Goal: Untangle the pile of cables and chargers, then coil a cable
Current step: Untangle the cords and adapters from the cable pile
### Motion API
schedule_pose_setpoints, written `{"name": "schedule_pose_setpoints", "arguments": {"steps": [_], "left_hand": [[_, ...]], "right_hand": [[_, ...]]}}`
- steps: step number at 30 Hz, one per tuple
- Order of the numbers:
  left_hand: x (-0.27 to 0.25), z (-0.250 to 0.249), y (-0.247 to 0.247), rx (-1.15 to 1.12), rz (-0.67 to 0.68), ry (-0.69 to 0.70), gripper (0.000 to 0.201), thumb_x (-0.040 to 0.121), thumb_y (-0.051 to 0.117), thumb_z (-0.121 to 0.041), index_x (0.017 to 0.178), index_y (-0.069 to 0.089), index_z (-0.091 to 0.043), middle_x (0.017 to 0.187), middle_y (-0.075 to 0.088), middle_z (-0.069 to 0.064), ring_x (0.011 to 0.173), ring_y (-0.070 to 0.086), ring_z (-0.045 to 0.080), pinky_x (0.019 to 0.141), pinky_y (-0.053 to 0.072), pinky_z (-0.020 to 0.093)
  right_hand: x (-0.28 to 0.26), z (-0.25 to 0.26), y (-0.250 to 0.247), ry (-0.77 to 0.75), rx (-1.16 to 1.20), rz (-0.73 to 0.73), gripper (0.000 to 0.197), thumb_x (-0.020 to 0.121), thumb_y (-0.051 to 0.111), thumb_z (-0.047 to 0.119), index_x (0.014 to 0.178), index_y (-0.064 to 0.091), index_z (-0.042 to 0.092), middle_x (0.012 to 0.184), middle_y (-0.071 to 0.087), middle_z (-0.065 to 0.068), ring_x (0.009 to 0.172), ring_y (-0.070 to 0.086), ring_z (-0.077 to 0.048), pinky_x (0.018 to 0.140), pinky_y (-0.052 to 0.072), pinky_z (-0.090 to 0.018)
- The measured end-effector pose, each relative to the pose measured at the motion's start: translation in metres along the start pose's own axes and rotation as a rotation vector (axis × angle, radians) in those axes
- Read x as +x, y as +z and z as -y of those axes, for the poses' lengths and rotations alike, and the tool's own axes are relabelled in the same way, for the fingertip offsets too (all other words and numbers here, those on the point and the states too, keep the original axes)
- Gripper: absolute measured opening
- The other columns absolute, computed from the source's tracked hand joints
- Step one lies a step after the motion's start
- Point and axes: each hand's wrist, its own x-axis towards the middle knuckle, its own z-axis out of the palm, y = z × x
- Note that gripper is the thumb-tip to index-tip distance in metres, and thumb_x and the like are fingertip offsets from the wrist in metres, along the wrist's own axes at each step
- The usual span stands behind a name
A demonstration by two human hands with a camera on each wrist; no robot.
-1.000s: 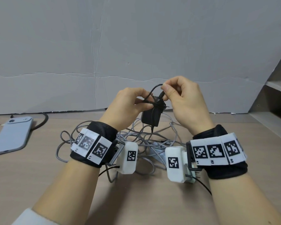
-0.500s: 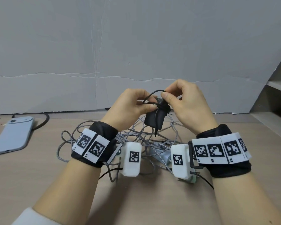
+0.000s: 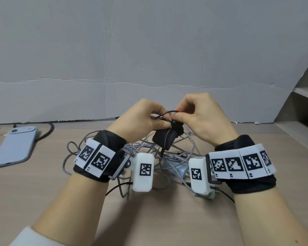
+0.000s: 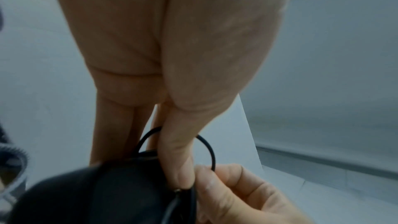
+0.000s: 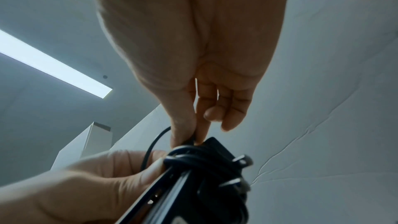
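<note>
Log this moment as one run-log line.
left hand: pinches black cable | right hand: pinches same cable | black charger: lifted, cable wrapped | grey cable pile: on table

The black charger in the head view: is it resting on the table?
No. The black charger is held up above the grey cable pile by the left hand and right hand.

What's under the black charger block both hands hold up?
Under the black charger block: a tangle of grey braided cables and a white plug adapter on the wooden table. The wrist cameras hide part of the pile.
</note>
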Motion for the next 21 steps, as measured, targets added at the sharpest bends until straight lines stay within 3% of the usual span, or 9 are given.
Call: {"name": "schedule_pose_setpoints", "arguments": {"steps": [4, 9, 13, 17, 21], "left_hand": [[0.002, 0.004, 0.004, -0.153, -0.033, -0.038, 0.004, 0.091, 0.072, -0.007, 0.093, 0.073, -0.01, 0.096, 0.076, 0.01, 0.088, 0.074, 0.019, 0.085, 0.059, 0.029], [0.002, 0.003, 0.013, -0.274, -0.068, -0.063, 0.007, 0.093, 0.067, -0.001, 0.09, 0.07, -0.007, 0.081, 0.073, 0.003, 0.073, 0.069, 0.009, 0.071, 0.056, 0.02], [0.003, 0.003, 0.015, -0.32, -0.062, -0.075, 0.005, 0.094, 0.065, -0.001, 0.093, 0.07, -0.002, 0.078, 0.073, 0.001, 0.073, 0.07, 0.009, 0.07, 0.057, 0.02], [0.004, 0.003, 0.017, -0.243, -0.047, -0.073, 0.009, 0.096, 0.065, -0.006, 0.098, 0.069, 0.002, 0.081, 0.072, 0.007, 0.075, 0.069, 0.014, 0.074, 0.06, 0.028], [0.003, 0.0, 0.019, -0.312, -0.042, -0.091, 0.006, 0.096, 0.064, -0.004, 0.093, 0.069, -0.002, 0.077, 0.073, 0.003, 0.073, 0.07, 0.013, 0.068, 0.056, 0.022]], "right_hand": [[0.001, -0.003, -0.001, 0.023, 0.1, -0.038, 0.021, 0.078, 0.085, 0.029, 0.071, 0.068, 0.019, 0.069, 0.069, 0.001, 0.071, 0.065, -0.02, 0.067, 0.051, -0.036], [0.001, -0.003, 0.0, 0.021, 0.04, -0.064, 0.022, 0.078, 0.084, 0.032, 0.069, 0.067, 0.02, 0.068, 0.067, 0.004, 0.067, 0.06, -0.013, 0.061, 0.045, -0.026], [0.003, -0.005, -0.001, 0.022, 0.022, -0.086, 0.023, 0.08, 0.083, 0.029, 0.067, 0.064, 0.025, 0.067, 0.066, 0.007, 0.068, 0.059, -0.011, 0.06, 0.042, -0.024], [0.002, -0.007, 0.001, 0.032, -0.021, -0.061, 0.023, 0.081, 0.083, 0.031, 0.069, 0.065, 0.023, 0.07, 0.065, 0.007, 0.073, 0.06, -0.015, 0.065, 0.042, -0.027], [0.002, -0.006, -0.005, 0.013, 0.015, -0.043, 0.022, 0.08, 0.083, 0.031, 0.069, 0.066, 0.023, 0.069, 0.066, 0.007, 0.07, 0.06, -0.013, 0.063, 0.045, -0.026]]}}
